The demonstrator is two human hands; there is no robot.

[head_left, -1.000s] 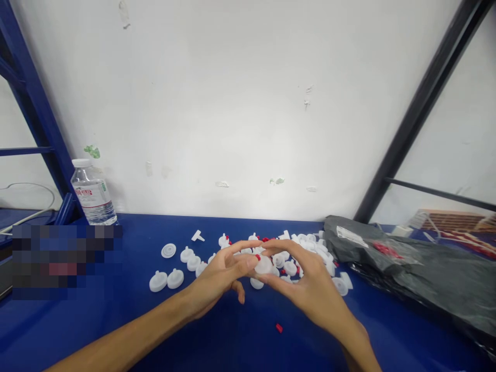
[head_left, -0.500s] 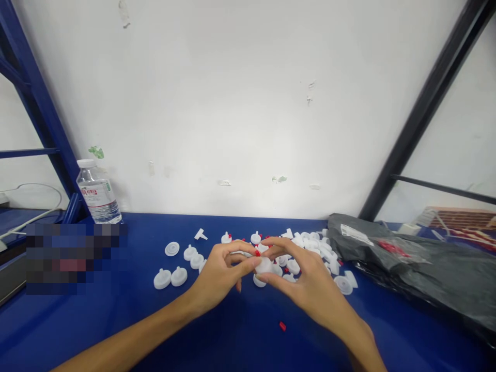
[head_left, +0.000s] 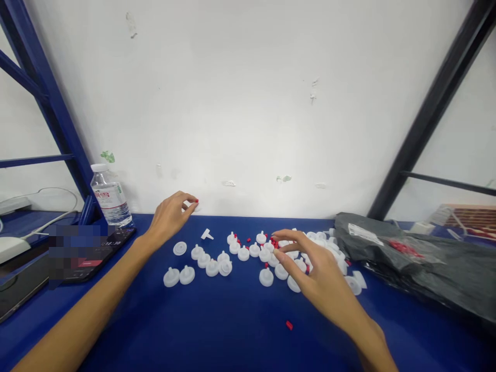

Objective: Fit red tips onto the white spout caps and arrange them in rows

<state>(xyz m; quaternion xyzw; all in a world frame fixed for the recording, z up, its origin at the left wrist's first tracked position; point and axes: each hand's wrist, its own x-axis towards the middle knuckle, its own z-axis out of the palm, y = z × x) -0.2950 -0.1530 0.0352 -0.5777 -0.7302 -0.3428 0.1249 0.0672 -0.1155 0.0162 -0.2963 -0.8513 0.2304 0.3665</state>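
Our left hand (head_left: pixel 170 216) pinches small red tip (head_left: pixel 197 201) between thumb and forefinger. Round, smooth white plastic lids (head_left: pixel 266 278) lie around our right hand (head_left: pixel 320 268), fingers parted. Earlier, hands met; now well apart.

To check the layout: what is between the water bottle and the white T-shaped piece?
In the head view, the left hand is between, pinching something red.
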